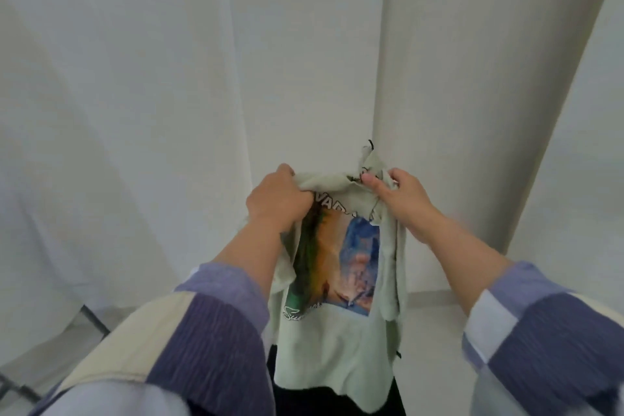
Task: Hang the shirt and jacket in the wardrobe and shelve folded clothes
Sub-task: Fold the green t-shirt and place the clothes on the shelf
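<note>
While both hands, left [277, 201] and right [407, 194], have fingers clamped on the shirt [334, 331], white curtains [169, 94] fill everything behind, rack [94, 317] bottom-left.

place: probably a home room | evidence: pale curtains [169, 78], white wall [574, 145]

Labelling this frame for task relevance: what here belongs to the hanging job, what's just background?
In play:
- pale green cotton T-shirt with a colourful printed picture
- left hand, grip bunching the shirt's top edge
- right hand, grip on the collar area

Background:
- white fabric curtain
- thin black metal frame at lower left
</note>
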Available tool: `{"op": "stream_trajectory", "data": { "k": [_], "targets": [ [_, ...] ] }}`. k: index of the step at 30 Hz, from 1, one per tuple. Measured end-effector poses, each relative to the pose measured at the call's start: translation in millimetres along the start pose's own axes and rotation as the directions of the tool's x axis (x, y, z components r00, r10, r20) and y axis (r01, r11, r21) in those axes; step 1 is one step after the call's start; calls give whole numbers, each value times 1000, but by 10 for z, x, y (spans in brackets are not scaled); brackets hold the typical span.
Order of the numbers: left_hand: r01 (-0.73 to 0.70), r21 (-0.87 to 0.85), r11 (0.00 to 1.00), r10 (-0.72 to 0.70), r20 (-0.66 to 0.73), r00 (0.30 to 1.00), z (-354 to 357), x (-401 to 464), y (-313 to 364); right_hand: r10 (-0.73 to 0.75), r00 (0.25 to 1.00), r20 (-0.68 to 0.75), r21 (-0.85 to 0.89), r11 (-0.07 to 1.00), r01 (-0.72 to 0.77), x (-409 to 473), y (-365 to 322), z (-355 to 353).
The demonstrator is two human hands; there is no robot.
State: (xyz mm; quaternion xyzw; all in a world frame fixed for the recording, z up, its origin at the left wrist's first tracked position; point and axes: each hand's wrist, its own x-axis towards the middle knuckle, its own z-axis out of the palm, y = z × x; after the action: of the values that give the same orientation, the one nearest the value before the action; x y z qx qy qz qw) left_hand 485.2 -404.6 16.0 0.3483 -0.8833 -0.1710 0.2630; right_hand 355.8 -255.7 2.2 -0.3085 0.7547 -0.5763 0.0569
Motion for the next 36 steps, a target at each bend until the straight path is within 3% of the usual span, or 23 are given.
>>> {"op": "stream_trajectory", "data": {
  "k": [4,8,12,16,22,26,28,31,36],
  "targets": [
    [32,-175,984,-54,-118,992,-301,113,106,18,999,46,154,988,-25,-11,-343,-140],
    [40,-180,983,-66,-135,989,-529,181,94,58,995,76,217,974,-73,26,-552,-295],
    [114,-166,980,-131,-96,987,-611,214,98,21,1000,3,207,978,-21,99,-642,-420],
    [125,-511,851,-118,47,992,-598,186,162,16,1000,-17,152,988,-13,161,-694,-482],
    [40,-707,706,-88,-32,996,-638,234,234,131,991,-25,150,981,-126,274,-595,-437],
    [-94,-436,895,9,-194,981,-527,326,32,58,996,-73,30,998,-56,310,-432,-454],
    [-86,-373,924,-17,-263,965,-491,326,-100,-8,995,-100,-17,1000,6,305,-386,-486],
    [-30,-310,950,-67,-296,953,-508,280,-219,-137,984,-113,-230,967,108,284,-390,-527],
    [148,94,984,-116,-286,951,-536,195,-346,-183,961,-206,-374,923,95,277,-374,-505]
  ]
}}
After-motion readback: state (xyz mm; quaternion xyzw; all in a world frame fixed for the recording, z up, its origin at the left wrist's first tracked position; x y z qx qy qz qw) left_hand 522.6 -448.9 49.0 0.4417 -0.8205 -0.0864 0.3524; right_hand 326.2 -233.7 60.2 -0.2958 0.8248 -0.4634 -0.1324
